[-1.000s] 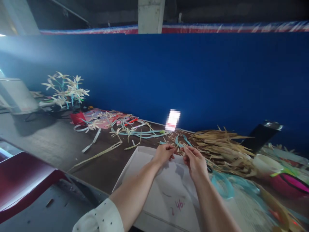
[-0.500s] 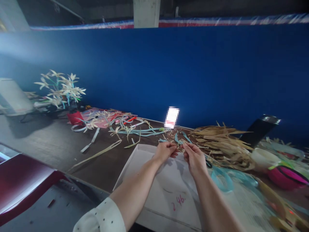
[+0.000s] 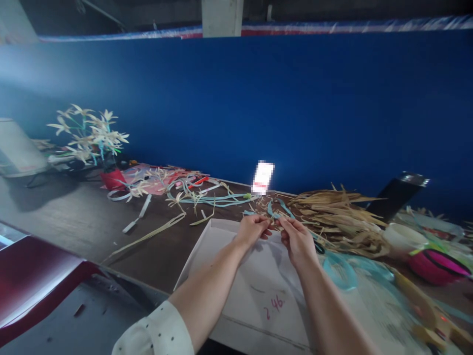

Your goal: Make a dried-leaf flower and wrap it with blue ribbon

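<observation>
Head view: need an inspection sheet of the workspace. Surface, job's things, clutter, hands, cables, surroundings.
Surface: dark tabletop, with a white box under the forearms, marked in red.
Job's things: teal strips just beyond the fingertips; anything held is too small to identify.
Clutter: dried husks, black flask and pink pouch on the right; red pot on the left.
Hands: left hand and right hand close together, fingers bent; grip unclear.
Cables: nothing seen that is clearly one.
Surroundings: blue partition behind, pillar beyond.
</observation>
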Demonstrator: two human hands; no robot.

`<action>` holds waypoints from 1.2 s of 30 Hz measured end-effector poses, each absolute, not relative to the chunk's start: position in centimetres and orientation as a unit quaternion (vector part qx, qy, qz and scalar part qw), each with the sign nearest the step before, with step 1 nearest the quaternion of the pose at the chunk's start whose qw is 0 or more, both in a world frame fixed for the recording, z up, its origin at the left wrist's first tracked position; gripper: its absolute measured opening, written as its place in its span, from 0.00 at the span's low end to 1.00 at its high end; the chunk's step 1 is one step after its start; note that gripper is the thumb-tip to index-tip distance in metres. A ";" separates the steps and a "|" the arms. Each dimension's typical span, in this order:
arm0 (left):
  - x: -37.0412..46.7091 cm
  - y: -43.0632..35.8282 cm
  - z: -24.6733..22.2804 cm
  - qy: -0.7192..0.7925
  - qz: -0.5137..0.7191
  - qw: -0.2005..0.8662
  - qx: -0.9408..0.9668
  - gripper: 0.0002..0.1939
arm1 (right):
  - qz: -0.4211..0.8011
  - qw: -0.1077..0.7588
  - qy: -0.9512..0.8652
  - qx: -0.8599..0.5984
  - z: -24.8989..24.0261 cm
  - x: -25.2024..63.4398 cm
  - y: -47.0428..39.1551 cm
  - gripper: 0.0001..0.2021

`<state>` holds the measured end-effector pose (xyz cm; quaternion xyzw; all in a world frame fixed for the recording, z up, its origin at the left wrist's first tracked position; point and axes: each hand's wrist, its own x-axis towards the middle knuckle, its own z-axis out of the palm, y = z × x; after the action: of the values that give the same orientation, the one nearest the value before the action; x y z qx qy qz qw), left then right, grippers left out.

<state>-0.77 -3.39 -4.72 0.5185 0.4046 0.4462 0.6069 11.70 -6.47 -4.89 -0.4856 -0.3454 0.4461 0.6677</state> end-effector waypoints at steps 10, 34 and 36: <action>-0.6 -3.5 -5.5 0.396 0.454 0.534 0.593 0.08 | 0.313 0.675 -0.398 -0.537 -5.1 12.0 -6.3 0.17; -0.7 -3.8 -5.0 0.398 0.466 0.512 0.602 0.09 | 0.201 0.584 -0.503 -0.604 -5.2 12.4 -6.6 0.17; -0.7 -3.7 -5.1 0.394 0.467 0.512 0.604 0.09 | 0.203 0.581 -0.505 -0.605 -5.4 12.5 -6.5 0.18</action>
<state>-0.66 -3.74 -5.12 0.6042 0.3940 0.4666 0.5119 12.49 -6.52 -5.35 -0.6049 -0.5047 0.2031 0.5815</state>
